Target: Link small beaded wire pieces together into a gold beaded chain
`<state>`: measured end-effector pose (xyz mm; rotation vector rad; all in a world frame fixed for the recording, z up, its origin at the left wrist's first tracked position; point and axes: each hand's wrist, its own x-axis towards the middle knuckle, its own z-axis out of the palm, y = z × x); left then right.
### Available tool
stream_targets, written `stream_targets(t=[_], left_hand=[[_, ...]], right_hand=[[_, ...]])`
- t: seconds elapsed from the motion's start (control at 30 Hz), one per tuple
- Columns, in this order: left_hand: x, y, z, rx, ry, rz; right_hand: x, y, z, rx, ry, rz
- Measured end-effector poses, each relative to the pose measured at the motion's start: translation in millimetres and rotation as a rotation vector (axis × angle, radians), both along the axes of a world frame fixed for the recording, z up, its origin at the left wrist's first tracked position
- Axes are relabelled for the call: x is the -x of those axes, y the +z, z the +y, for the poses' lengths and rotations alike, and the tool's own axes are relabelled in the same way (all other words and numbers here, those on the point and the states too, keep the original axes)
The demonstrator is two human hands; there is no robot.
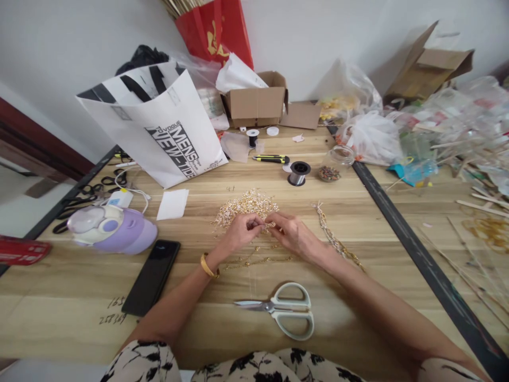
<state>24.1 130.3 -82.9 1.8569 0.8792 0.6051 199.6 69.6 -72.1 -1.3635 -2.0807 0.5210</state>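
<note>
My left hand (pixel 245 230) and my right hand (pixel 289 231) meet fingertip to fingertip at the near edge of a pile of small gold and pale beads (pixel 247 205). Both are closed in a pinch; whatever sits between the fingers is too small to make out. Thin gold beaded strands (pixel 254 260) lie on the wood just below my hands. To the right of my right hand, a bundle of silver and gold chains (pixel 334 237) stretches across the table. Scissors with pale handles (pixel 292 311) rest closer to me, blades pointing left.
A black phone (pixel 151 277) and a purple bottle (pixel 123 229) lie at left, near a white paper bag (pixel 159 127). Behind the beads are a wire spool (pixel 298 173), a utility knife (pixel 271 158), a glass jar (pixel 336 163) and a cardboard box (pixel 258 103). Plastic bags (pixel 374 138) crowd the right.
</note>
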Motion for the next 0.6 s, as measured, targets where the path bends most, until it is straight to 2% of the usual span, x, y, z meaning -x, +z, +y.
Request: stream_targets(t=[0.13,0.43,0.6], left_hand=[[-0.6,2.6,-2.7,0.041,-0.020,-0.025],[-3.6,7.5,-6.9,0.109,-0.011,-0.067],[-4.1,8.4,-9.5,0.103,-0.014,-0.062]], right_hand=[[-2.1,-1.0,1.2,0.036,0.012,0.032],[-16.9,10.2,5.4,0.000,0.055,-0.011],[-25.2,8.5,2.5,0.030,0.051,0.056]])
